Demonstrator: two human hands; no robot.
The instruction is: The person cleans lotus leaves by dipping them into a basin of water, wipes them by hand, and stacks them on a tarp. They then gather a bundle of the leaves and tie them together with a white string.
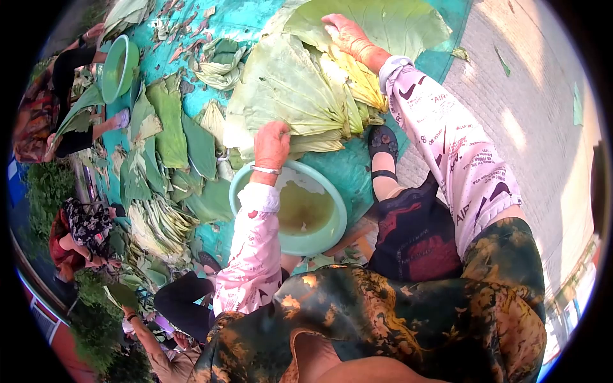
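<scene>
Broad pale-green leaves with fanned veins, like lotus leaves, lie in a pile on a teal sheet in front of me. My left hand is closed, its curled fingers gripping the near edge of the top large leaf. Further off, my right hand rests with fingers stretched out on another broad green leaf. Between my arms, a yellowed leaf shows under the right wrist. Below my left hand stands a pale-green basin holding brownish water.
On the teal sheet lie leaf scraps, flat green leaves and a bundle of pale stalks. Other people sit along the left, one near a green basin, another holding a leaf. Concrete pavement runs along the right.
</scene>
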